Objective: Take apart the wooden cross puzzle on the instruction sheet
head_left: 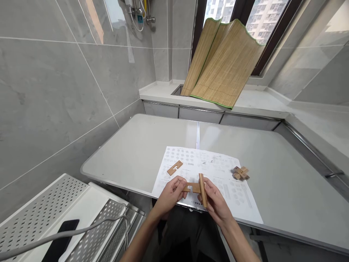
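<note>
Starting at the far left, I see a perforated white rack with a dark phone lying on it and a grey cable trailing across; none of that is in play.

Moving onto the table, one notched wooden piece lies loose on the instruction sheet, just up and left of the hands, untouched.

Now my left hand: fingers curled narrow, pinching the left end of a flat wooden piece. That piece runs crosswise into the upright wooden bar, which my right hand grips with thumb and fingers closed around its lower part. The two pieces meet at a right angle, held just above the near edge of the sheet. Whether the slot is fully seated I cannot tell from here.

Further right, a small cluster of interlocked pieces sits on the sheet, well apart from the hands.

My read: this is mid-assembly. Two pieces are being mated in hand, one loose piece waits, and the cluster looks like a sub-assembly already joined. Bringing them all together is left, I'd judge.

At the back, a rolled bamboo mat leans against the window.
</note>
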`<control>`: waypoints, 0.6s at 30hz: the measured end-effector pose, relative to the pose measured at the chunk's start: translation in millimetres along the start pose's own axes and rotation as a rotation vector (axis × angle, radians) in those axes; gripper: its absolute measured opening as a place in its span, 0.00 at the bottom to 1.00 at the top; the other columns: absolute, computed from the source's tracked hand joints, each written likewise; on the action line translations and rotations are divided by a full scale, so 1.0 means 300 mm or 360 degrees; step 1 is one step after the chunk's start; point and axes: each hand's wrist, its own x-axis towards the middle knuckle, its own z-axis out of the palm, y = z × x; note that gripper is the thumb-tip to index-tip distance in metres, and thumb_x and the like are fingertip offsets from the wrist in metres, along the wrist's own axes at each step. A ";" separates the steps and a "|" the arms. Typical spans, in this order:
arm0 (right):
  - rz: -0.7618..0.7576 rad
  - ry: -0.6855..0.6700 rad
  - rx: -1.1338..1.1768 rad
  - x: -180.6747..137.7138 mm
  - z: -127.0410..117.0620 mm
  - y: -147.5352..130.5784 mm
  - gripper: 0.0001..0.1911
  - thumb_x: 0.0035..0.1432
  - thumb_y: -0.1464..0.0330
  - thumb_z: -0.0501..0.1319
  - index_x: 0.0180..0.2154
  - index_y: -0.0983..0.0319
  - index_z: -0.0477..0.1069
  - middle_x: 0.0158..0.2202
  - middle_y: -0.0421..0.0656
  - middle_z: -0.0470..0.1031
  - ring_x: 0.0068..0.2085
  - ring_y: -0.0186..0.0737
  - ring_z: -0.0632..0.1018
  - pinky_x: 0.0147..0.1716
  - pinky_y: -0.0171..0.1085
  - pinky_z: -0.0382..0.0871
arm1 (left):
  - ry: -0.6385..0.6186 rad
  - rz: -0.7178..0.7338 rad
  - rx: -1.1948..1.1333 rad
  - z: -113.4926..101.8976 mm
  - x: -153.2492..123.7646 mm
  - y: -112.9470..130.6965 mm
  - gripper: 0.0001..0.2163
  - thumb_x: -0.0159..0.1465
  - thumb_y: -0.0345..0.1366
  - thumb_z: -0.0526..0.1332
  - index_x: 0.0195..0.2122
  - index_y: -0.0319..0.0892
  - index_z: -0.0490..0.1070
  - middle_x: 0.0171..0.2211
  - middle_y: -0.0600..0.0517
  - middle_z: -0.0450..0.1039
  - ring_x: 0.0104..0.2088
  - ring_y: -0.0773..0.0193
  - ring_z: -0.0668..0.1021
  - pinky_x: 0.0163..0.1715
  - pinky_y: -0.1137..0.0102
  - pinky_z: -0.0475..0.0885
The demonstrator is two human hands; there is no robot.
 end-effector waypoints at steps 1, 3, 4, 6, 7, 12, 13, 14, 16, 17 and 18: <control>-0.0016 0.0003 -0.0019 -0.002 0.000 0.003 0.22 0.59 0.53 0.74 0.48 0.57 0.74 0.22 0.31 0.61 0.19 0.24 0.52 0.16 0.26 0.50 | 0.0009 0.0000 -0.0005 0.003 0.001 -0.002 0.21 0.71 0.58 0.58 0.37 0.42 0.65 0.22 0.59 0.66 0.20 0.73 0.61 0.23 0.74 0.55; -0.0039 0.0017 -0.0054 -0.005 -0.001 0.007 0.22 0.61 0.53 0.72 0.49 0.57 0.72 0.21 0.29 0.58 0.19 0.24 0.47 0.16 0.27 0.45 | 0.0027 -0.0001 -0.0020 0.009 0.003 -0.008 0.21 0.71 0.58 0.58 0.37 0.43 0.65 0.22 0.59 0.65 0.19 0.73 0.60 0.23 0.74 0.55; -0.0050 0.0032 -0.0065 -0.006 -0.001 0.007 0.22 0.61 0.53 0.72 0.50 0.57 0.72 0.21 0.29 0.58 0.19 0.24 0.47 0.16 0.27 0.44 | 0.0037 0.0002 -0.0028 0.011 0.004 -0.011 0.21 0.71 0.58 0.59 0.37 0.43 0.65 0.22 0.59 0.65 0.19 0.73 0.60 0.24 0.74 0.55; -0.0042 0.0044 -0.0073 -0.009 -0.001 0.005 0.23 0.61 0.52 0.72 0.50 0.57 0.71 0.21 0.30 0.59 0.19 0.25 0.50 0.17 0.27 0.45 | 0.0057 0.0015 -0.0033 0.012 0.003 -0.015 0.21 0.71 0.58 0.59 0.37 0.43 0.65 0.22 0.59 0.65 0.20 0.72 0.60 0.24 0.74 0.55; -0.0032 0.0037 -0.0065 -0.010 0.000 0.002 0.24 0.60 0.52 0.72 0.50 0.57 0.71 0.21 0.30 0.60 0.19 0.25 0.52 0.17 0.27 0.46 | 0.0060 0.0020 -0.0026 0.012 0.002 -0.014 0.21 0.71 0.58 0.58 0.37 0.43 0.65 0.22 0.59 0.65 0.20 0.72 0.61 0.24 0.74 0.55; 0.0009 -0.0035 -0.0024 -0.017 0.000 -0.021 0.25 0.58 0.51 0.73 0.48 0.57 0.70 0.22 0.32 0.65 0.18 0.25 0.56 0.16 0.26 0.49 | 0.0041 0.0037 0.0099 0.004 -0.004 0.022 0.20 0.72 0.57 0.58 0.37 0.42 0.66 0.23 0.57 0.68 0.22 0.70 0.64 0.25 0.73 0.57; 0.0015 -0.0043 -0.0034 -0.017 -0.001 -0.025 0.25 0.58 0.51 0.74 0.47 0.57 0.70 0.22 0.32 0.65 0.18 0.24 0.56 0.16 0.26 0.47 | 0.0033 0.0044 0.0125 0.005 -0.003 0.034 0.20 0.72 0.56 0.58 0.37 0.42 0.66 0.24 0.56 0.69 0.22 0.70 0.65 0.26 0.73 0.57; 0.0018 -0.0049 -0.0045 -0.016 -0.001 -0.028 0.25 0.57 0.50 0.74 0.47 0.57 0.70 0.21 0.32 0.65 0.17 0.24 0.56 0.15 0.25 0.44 | 0.0020 0.0053 0.0149 0.007 -0.001 0.046 0.19 0.72 0.55 0.59 0.37 0.42 0.66 0.24 0.56 0.70 0.23 0.70 0.65 0.26 0.73 0.57; 0.0016 -0.0067 -0.0064 -0.014 0.000 -0.034 0.25 0.57 0.50 0.74 0.46 0.56 0.69 0.21 0.32 0.65 0.16 0.23 0.54 0.14 0.25 0.41 | -0.0016 0.0082 0.0190 0.012 0.007 0.068 0.18 0.72 0.54 0.59 0.36 0.42 0.66 0.24 0.55 0.71 0.23 0.69 0.65 0.26 0.73 0.57; 0.0011 -0.0073 -0.0072 -0.013 -0.001 -0.038 0.25 0.57 0.50 0.74 0.46 0.56 0.69 0.21 0.32 0.65 0.16 0.23 0.54 0.14 0.25 0.41 | -0.0035 0.0098 0.0208 0.013 0.012 0.077 0.18 0.72 0.53 0.59 0.36 0.42 0.66 0.25 0.55 0.72 0.23 0.69 0.65 0.26 0.72 0.58; 0.0000 -0.0074 -0.0076 -0.012 -0.003 -0.044 0.25 0.56 0.50 0.74 0.46 0.55 0.70 0.21 0.32 0.65 0.16 0.23 0.53 0.13 0.26 0.41 | -0.0046 0.0111 0.0218 0.012 0.017 0.084 0.18 0.72 0.53 0.59 0.36 0.42 0.66 0.25 0.54 0.72 0.23 0.69 0.65 0.26 0.72 0.58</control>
